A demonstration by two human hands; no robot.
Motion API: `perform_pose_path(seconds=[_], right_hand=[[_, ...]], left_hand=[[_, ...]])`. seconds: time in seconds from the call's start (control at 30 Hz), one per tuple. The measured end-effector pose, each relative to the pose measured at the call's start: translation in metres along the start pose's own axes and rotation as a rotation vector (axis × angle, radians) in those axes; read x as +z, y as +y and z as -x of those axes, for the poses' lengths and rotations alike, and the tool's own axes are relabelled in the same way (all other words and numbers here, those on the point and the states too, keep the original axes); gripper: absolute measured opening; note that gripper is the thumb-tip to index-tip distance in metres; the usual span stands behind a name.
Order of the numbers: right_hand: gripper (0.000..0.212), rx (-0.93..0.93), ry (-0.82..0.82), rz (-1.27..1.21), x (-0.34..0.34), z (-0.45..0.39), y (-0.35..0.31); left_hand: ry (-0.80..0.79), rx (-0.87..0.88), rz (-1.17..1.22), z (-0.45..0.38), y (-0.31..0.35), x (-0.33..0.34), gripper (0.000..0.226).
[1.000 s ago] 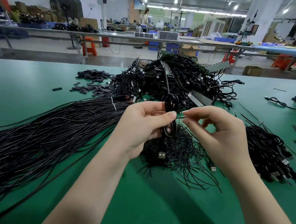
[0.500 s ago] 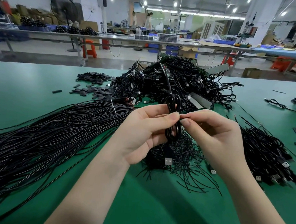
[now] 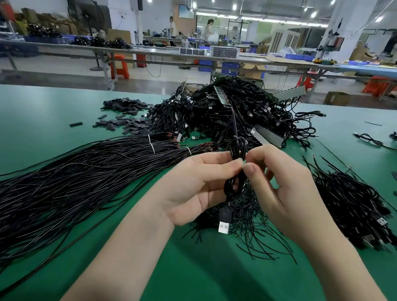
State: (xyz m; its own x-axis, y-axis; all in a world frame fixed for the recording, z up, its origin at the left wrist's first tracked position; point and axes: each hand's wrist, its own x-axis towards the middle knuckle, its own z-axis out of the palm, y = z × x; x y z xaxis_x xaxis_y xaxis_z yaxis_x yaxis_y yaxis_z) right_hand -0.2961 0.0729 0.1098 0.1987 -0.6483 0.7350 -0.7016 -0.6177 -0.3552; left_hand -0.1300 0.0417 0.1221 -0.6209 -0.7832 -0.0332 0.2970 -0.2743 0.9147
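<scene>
A coiled black USB cable (image 3: 234,187) hangs between my hands above the green table (image 3: 43,117). Its loops stick out above and below my fingers, and its silver USB plug (image 3: 224,227) dangles underneath. My left hand (image 3: 197,185) grips the coil's middle between thumb and fingers. My right hand (image 3: 281,190) pinches the same spot from the right, thumb tip against the left thumb. A thin tie there is too small to make out. The cable's free end runs up into the big pile behind.
A long bundle of black wires (image 3: 62,188) lies on the left. A tangled heap of cables and boards (image 3: 237,113) sits at the back centre. Finished coiled cables (image 3: 356,206) lie on the right, short black ties (image 3: 242,213) under my hands, black sleeves (image 3: 125,120) at back left.
My right hand has closed in from the right until its thumb meets the left thumb at the coil. The coil stays in my left hand.
</scene>
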Motion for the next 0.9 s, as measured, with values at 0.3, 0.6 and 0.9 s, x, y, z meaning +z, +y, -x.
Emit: perform_pose_path(seconds=[0.3,0.6,0.9], right_hand=[[0.023,-0.015,-0.008,0.004,-0.0044,0.0005,0.0026],[0.022,-0.038,-0.027,-0.069,-0.0041,0.0015,0.0013],[0.037,0.018,0.039,-0.047,0.0003,-0.0001,-0.0050]], left_hand=[[-0.044,-0.036,0.106,-0.0005,-0.0002,0.0013,0.027],[-0.047,-0.063,0.120,-0.0008,0.0011,-0.0019,0.024],[0.060,0.111,-0.079,0.0009,-0.0019,0.0041,0.022]])
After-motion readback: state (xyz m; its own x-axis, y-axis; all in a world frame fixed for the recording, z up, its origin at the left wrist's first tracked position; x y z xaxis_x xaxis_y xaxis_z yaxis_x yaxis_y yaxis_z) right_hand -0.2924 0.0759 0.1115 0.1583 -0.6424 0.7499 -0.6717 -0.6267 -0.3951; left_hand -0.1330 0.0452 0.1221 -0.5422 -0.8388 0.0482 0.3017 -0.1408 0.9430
